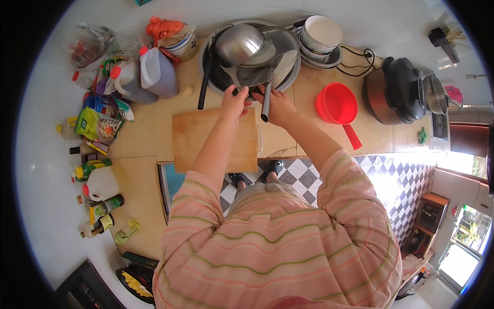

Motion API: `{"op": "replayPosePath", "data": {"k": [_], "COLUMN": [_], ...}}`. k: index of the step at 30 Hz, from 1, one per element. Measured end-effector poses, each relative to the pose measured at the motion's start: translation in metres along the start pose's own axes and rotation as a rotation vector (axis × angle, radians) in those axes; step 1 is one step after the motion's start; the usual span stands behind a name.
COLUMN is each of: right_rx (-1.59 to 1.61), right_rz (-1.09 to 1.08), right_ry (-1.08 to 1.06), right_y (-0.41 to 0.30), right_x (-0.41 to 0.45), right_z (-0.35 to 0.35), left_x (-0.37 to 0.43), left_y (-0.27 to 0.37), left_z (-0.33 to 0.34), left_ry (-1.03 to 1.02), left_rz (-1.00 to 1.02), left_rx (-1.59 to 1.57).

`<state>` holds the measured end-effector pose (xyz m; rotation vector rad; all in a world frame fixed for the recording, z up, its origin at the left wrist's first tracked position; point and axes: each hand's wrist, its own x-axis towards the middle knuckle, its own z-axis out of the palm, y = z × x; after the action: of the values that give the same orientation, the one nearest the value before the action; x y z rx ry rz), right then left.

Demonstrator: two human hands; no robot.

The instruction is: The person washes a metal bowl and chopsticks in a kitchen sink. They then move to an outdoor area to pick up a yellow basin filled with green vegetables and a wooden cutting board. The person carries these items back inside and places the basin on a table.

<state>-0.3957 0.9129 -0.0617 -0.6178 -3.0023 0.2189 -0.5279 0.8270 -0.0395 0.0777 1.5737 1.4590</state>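
Note:
Both hands are at the near rim of a large metal basin point(294, 73) piled with cookware. My left hand point(234, 102) is at the basin's front edge, fingers bent near a dark part beneath a glass lid point(283, 38); whether it grips anything is unclear. Beside a grey pan handle point(266, 102), my right hand point(276, 106) has its fingers partly behind that handle, and its hold cannot be told. An upturned steel bowl point(239, 44) lies in the basin, with a black handle point(204, 85) jutting out at its left. A wooden cutting board point(214, 139) lies just below my left hand.
Right of the basin are stacked white bowls point(322, 31), a red plastic dipper point(337, 103) and a dark electric cooker point(401, 92). Plastic jugs point(158, 73) and several bottles line the left side. A pan with yellow food point(135, 284) sits at lower left.

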Motion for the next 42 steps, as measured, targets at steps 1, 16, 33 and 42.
{"op": "replayPosePath", "data": {"k": [1,16,33,42], "right_rx": [-0.004,0.043,0.256,0.281], "right_rz": [0.004,0.073,0.165,0.209], "right_ry": [-0.003,-0.135,0.001,0.081], "right_y": [-0.003,0.007,-0.004,-0.009], "right_x": [-0.001,-0.025,-0.023,-0.03], "right_z": [-0.003,-0.018,0.011,0.023], "left_x": [0.01,0.068,0.091,0.089], "left_y": [0.001,0.001,0.075,0.083], "left_z": [0.0,-0.013,-0.039,-0.032], "left_ry": [0.07,-0.068,-0.185,-0.145], "left_rz": [-0.041,-0.321,-0.464,-0.427], "left_rx": [-0.1,-0.336,-0.72,-0.713]}}
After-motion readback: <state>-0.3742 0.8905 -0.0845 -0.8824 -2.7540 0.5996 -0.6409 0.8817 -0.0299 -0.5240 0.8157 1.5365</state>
